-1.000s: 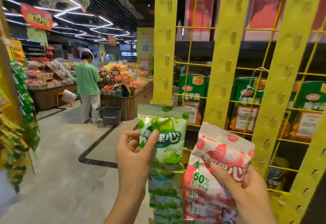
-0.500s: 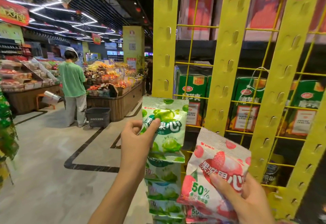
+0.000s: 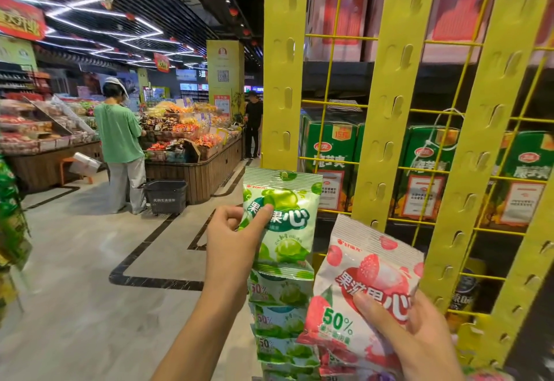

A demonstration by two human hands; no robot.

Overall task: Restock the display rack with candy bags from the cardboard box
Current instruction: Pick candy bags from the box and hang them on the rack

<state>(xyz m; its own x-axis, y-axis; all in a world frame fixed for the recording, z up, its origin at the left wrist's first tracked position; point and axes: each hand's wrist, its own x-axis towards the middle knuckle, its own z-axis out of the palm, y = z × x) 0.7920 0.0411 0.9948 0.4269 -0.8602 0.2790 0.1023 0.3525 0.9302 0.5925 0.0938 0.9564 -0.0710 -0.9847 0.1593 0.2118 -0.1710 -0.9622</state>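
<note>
My left hand (image 3: 232,244) pinches the top green candy bag (image 3: 284,221) of a hanging string of green bags (image 3: 281,320), held up against the foot of the leftmost yellow clip strip (image 3: 284,80). My right hand (image 3: 419,341) grips a pink lychee candy bag (image 3: 362,287), the top one of a pink string that drops out of view below. It sits low in front of the second yellow strip (image 3: 392,110). A third strip (image 3: 491,140) stands to the right. All strips hang on a yellow wire rack (image 3: 329,161). The cardboard box is out of view.
Green drink cartons (image 3: 332,152) stand on a shelf behind the rack, pink boxes (image 3: 338,8) above. A person in a green shirt (image 3: 120,137) stands by a dark basket (image 3: 165,196) at wooden snack bins (image 3: 192,170). Another person in black (image 3: 253,122) stands farther off. Hanging snack packs (image 3: 9,215) at left.
My left hand has raised the green string so its top bag reaches the foot of the left strip. The pink bag has sunk a little. My view has swung slightly right.
</note>
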